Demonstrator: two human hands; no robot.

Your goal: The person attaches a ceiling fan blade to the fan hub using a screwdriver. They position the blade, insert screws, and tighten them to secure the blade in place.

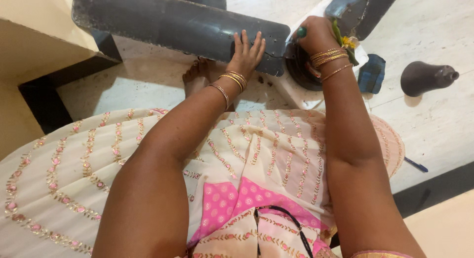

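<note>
- Left hand point(248, 51) lies flat, fingers spread, pinning the grey fan blade point(173, 23) steady on the floor point(434, 119).
- Right hand point(316, 35) is clamped on a green-handled screwdriver point(300, 32) at the fan motor hub point(302, 70).

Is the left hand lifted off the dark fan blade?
No, the left hand lies flat on the dark fan blade, with its fingers spread over the end of the blade near the hub.

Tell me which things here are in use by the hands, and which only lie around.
In use:
- long dark grey fan blade, under left hand
- green-handled tool, in right hand
- round dark fan hub

Lying about:
- dark grey cone-shaped cover
- blue pen
</note>
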